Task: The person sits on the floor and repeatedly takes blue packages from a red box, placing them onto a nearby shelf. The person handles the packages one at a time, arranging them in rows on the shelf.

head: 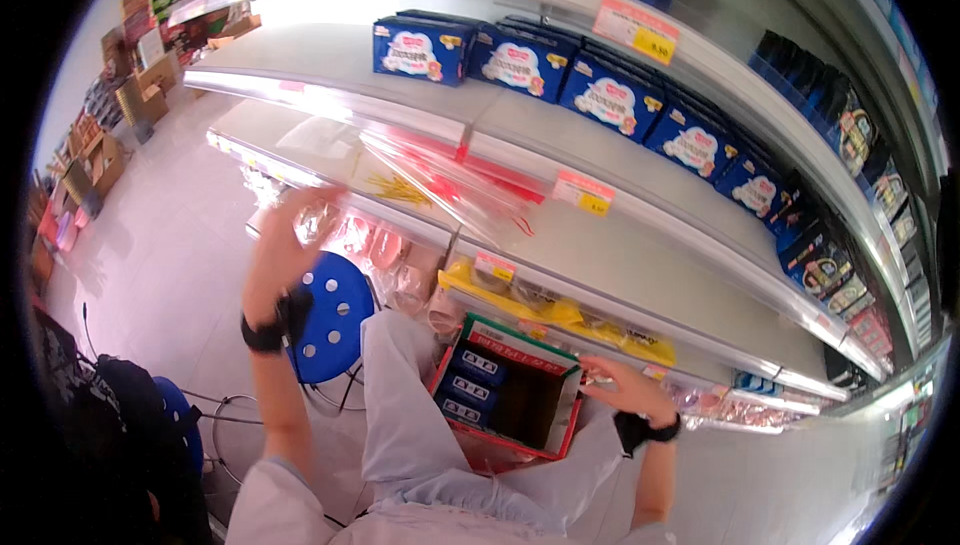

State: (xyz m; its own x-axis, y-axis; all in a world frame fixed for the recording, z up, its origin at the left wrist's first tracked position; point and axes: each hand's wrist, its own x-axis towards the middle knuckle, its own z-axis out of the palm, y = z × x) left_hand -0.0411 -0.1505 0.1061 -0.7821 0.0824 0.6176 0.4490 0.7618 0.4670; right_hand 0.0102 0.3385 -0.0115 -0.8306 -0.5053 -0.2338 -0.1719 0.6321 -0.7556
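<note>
An open cardboard box (564, 425) rests between my thighs, with several small blue packets (471, 386) stacked along its left side. My right hand (630, 389) touches the box's upper right corner with its fingertips. Raised above a blue stool (330, 320), my left hand (281, 249) is blurred, apparently with nothing in it. Beyond that hand, clear plastic sleeves with red edges (450, 177) lie on a shelf beside a bunch of yellow ties (401, 187). Blue packages (517, 61) stand in a row on the shelf above.
White metal shelving (675, 245) with price tags curves across the view. Yellow packaging (555, 312) lies on a low shelf by the box. Cables (225, 417) and a dark-clothed person (112, 432) are at lower left; cartons (101, 159) stand farther back.
</note>
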